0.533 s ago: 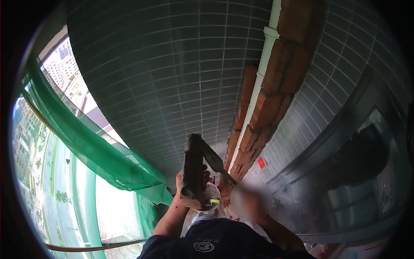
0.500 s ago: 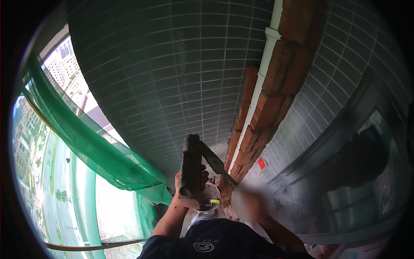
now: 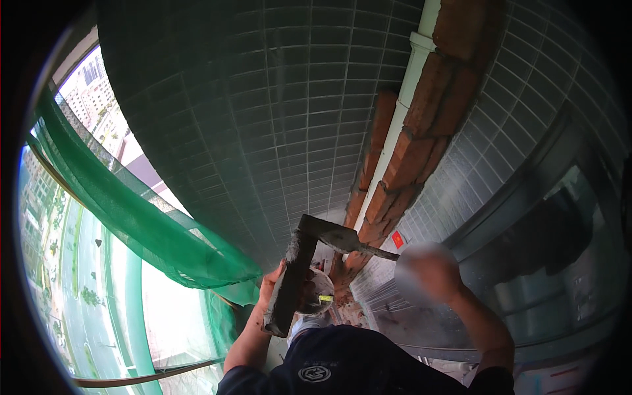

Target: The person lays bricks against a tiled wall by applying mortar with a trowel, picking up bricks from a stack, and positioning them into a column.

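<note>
My left hand (image 3: 270,284) is closed around a brick (image 3: 289,282), holding it up at a slant. Grey mortar coats the brick's visible face. A trowel (image 3: 340,238) is gripped in my right hand (image 3: 436,275), which is blurred, with the handle running into it. The blade's tip end meets the top end of the brick. Below and behind the brick, a pale round bucket (image 3: 322,287) with a yellow mark shows in part.
A partly laid column of red bricks (image 3: 411,155) rises around a white pipe (image 3: 382,161) in the tiled corner. Dark tiled wall (image 3: 263,131) stands ahead. Green netting (image 3: 151,224) hangs along the open drop at left. A framed window (image 3: 540,263) is at right.
The brick has tilted, its lower end swinging left and its top right. My right hand has moved up and right, and the trowel blade has turned more level across the brick's top end.
</note>
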The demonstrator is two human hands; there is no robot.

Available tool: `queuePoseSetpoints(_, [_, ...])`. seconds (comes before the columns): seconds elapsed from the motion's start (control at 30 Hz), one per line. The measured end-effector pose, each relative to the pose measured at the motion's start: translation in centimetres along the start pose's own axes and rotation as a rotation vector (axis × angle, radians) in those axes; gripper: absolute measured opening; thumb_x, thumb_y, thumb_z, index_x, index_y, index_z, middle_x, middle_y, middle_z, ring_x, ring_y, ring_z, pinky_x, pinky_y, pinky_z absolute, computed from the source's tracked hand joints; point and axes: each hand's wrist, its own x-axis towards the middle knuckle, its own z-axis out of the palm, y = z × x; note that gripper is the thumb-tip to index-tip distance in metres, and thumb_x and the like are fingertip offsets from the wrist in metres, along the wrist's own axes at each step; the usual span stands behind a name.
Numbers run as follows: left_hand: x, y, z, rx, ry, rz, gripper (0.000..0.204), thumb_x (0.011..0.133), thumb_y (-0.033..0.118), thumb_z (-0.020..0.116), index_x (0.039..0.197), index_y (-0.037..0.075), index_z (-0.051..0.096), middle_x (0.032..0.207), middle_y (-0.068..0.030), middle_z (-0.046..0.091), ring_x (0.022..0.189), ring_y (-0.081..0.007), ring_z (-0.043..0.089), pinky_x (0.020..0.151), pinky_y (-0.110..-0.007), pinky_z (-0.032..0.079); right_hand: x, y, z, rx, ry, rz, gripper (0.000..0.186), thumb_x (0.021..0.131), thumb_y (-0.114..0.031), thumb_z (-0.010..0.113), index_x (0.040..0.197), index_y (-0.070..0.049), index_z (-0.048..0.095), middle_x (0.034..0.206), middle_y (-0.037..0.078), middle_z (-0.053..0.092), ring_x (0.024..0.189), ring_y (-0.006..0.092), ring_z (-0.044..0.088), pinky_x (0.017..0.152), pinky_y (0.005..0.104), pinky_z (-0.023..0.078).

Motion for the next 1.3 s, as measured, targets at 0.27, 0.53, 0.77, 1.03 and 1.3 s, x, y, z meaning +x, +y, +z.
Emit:
queuePoseSetpoints(0.27, [-0.3,-0.5,-3.6,-0.078,-0.206,-0.087,0.053,0.09,0.044,0.056,0.123,0.003,0.054,0.105,-0.0165,0.063,0.085,-0.0336,0.062,0.073,-0.042,0.052,3.5,-0.9,-3.3,0.035,0.076,-0.097,0.024,0.078,-0.006,0.07,0.102,-0.001,0.066,0.075,0.012,0.058,0.062,0.0312,0.059,0.053,0.0361,0.047])
queuePoseSetpoints(0.53, [1.5,-0.9,-4.8,-0.132,-0.112,-0.248,0.04,0.094,0.037,0.052,0.115,0.003,0.059,0.091,-0.0125,0.068,0.077,-0.0257,0.067,0.074,-0.038,0.057,8.7,-1.5,-9.3,-0.162,-0.212,-0.335,0.019,0.078,-0.01,0.064,0.097,-0.009,0.065,0.085,0.007,0.061,0.075,0.025,0.061,0.064,0.0364,0.051])
queuePoseSetpoints(0.77, [3.6,-2.7,-6.7,-0.309,-0.171,-0.345,0.044,0.095,0.035,0.049,0.125,0.003,0.055,0.105,-0.0177,0.067,0.086,-0.0275,0.068,0.075,-0.04,0.057,11.0,0.1,-8.6,-0.284,-0.219,-0.258,0.019,0.077,-0.012,0.061,0.094,-0.016,0.065,0.095,0.002,0.063,0.086,0.0233,0.062,0.07,0.0394,0.054])
queuePoseSetpoints(1.03, [4.3,-1.4,-6.1,-0.346,-0.152,-0.401,0.042,0.094,0.032,0.05,0.122,0.0,0.055,0.105,-0.0188,0.067,0.087,-0.0298,0.068,0.078,-0.04,0.057,13.3,-2.4,-10.3,-0.317,-0.461,-0.459,0.01,0.085,-0.015,0.057,0.09,-0.013,0.066,0.091,0.007,0.064,0.087,0.0256,0.062,0.074,0.0386,0.052])
queuePoseSetpoints(1.3, [5.4,-2.5,-6.1,-0.265,-0.186,-0.443,0.037,0.096,0.03,0.051,0.12,0.003,0.057,0.101,-0.0143,0.069,0.083,-0.023,0.07,0.073,-0.035,0.059,13.7,-0.8,-7.9,-0.431,-0.509,-0.083,0.021,0.081,-0.017,0.062,0.1,-0.008,0.065,0.1,0.01,0.065,0.094,0.0274,0.062,0.081,0.0406,0.05])
